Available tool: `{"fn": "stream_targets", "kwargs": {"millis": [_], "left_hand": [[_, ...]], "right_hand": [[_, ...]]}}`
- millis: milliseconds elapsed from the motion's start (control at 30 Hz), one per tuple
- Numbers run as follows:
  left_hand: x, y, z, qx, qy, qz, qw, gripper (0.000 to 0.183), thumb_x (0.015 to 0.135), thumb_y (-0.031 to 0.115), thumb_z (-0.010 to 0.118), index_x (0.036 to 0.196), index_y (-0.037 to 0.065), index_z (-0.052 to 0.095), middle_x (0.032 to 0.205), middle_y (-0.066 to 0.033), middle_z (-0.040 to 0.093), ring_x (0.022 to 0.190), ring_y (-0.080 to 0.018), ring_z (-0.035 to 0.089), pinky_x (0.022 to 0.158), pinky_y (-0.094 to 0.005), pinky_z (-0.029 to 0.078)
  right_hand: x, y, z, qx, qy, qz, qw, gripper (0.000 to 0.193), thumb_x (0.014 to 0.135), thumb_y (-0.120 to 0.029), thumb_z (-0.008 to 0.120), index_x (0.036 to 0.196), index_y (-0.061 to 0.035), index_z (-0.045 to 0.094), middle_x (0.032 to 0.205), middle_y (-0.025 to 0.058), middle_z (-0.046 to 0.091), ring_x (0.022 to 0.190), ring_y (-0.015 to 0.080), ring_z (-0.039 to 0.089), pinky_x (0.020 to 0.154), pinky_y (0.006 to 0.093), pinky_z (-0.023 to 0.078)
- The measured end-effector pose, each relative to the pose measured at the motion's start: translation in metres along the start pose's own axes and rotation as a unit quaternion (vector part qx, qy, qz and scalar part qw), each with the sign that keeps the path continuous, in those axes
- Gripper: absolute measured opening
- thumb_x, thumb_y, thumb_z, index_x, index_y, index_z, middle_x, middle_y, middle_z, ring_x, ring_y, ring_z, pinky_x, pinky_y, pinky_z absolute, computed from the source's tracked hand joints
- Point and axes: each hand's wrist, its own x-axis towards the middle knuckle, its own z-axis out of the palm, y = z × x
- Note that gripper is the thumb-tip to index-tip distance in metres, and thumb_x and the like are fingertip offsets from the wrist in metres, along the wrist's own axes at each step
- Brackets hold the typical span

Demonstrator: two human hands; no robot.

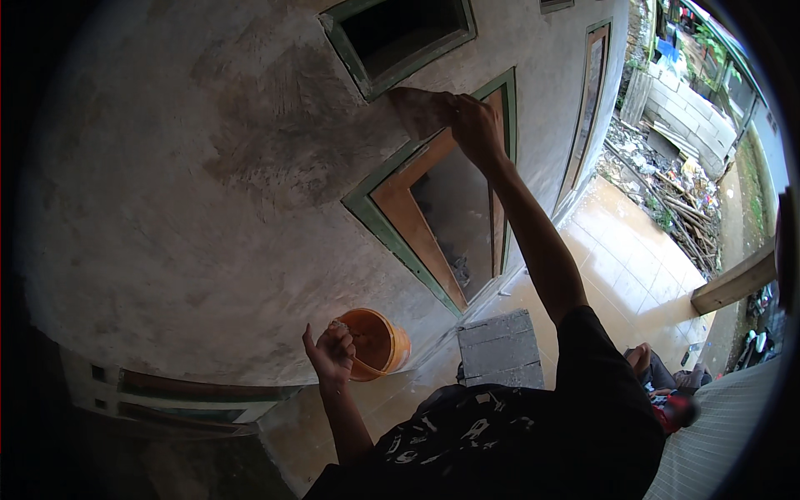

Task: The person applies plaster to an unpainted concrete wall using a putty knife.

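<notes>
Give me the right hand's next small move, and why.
Probably sweep the right hand leftward, carrying the blurred brown piece over the dark patch. The fingers seem to grip that piece close to the wall, and the patch spreads left from there, darker than the wall around it.

Right grip [477, 127] clenched high, arm [537, 237] outstretched; left grip [333, 354] curled lower.
</notes>
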Motion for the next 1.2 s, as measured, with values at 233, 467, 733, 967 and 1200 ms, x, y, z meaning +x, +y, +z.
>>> {"fn": "stream_targets", "kwargs": {"millis": [233, 467, 733, 967, 1200], "left_hand": [[0.006, -0.002, 0.002, 0.012, -0.022, -0.012, 1.000, 0.044, 0.089, 0.053, 0.042, 0.083, 0.010, 0.043, 0.063, 0.0020, 0.029, 0.046, -0.0085, 0.023, 0.040, -0.0224, 0.022], [0.009, -0.003, 0.013, 0.024, -0.035, -0.005, 0.999, 0.042, 0.090, 0.051, 0.041, 0.084, 0.010, 0.044, 0.064, 0.0018, 0.029, 0.047, -0.0088, 0.024, 0.041, -0.0218, 0.024], [0.017, -0.009, 0.024, 0.021, -0.032, -0.017, 0.999, 0.042, 0.090, 0.052, 0.042, 0.085, 0.010, 0.043, 0.064, 0.0011, 0.030, 0.047, -0.0090, 0.025, 0.042, -0.0224, 0.025], [0.014, -0.015, 0.023, 0.037, -0.020, -0.023, 0.999, 0.044, 0.089, 0.053, 0.043, 0.084, 0.010, 0.042, 0.063, 0.0011, 0.030, 0.047, -0.0091, 0.026, 0.041, -0.0228, 0.024], [0.012, -0.014, 0.019, 0.031, -0.024, -0.034, 0.999, 0.044, 0.089, 0.053, 0.044, 0.084, 0.010, 0.042, 0.063, 0.0013, 0.030, 0.047, -0.0089, 0.026, 0.041, -0.0228, 0.024]], "right_hand": [[0.017, 0.010, -0.032, -0.048, 0.073, 0.059, 0.994, 0.015, 0.089, -0.014, 0.055, 0.086, -0.0029, 0.064, 0.081, 0.0136, 0.062, 0.069, 0.0309, 0.062, 0.062, 0.0398, 0.048], [-0.008, -0.035, 0.027, -0.057, 0.057, 0.029, 0.996, 0.009, 0.085, -0.011, 0.057, 0.087, -0.0037, 0.062, 0.083, 0.0119, 0.058, 0.066, 0.0351, 0.060, 0.057, 0.0426, 0.047], [-0.063, -0.112, 0.051, 0.071, 0.021, -0.104, 0.992, 0.008, 0.083, -0.007, 0.061, 0.088, 0.0000, 0.062, 0.075, 0.0108, 0.053, 0.056, 0.0265, 0.057, 0.048, 0.0375, 0.046], [-0.035, -0.065, 0.028, 0.096, -0.023, -0.055, 0.994, 0.009, 0.083, -0.006, 0.061, 0.082, 0.0030, 0.061, 0.075, 0.0128, 0.055, 0.059, 0.0296, 0.058, 0.052, 0.0394, 0.046], [0.006, 0.013, -0.009, -0.021, 0.064, -0.023, 0.997, 0.010, 0.085, -0.011, 0.057, 0.081, -0.0026, 0.061, 0.078, 0.0115, 0.057, 0.064, 0.0320, 0.060, 0.057, 0.0409, 0.047]]}}
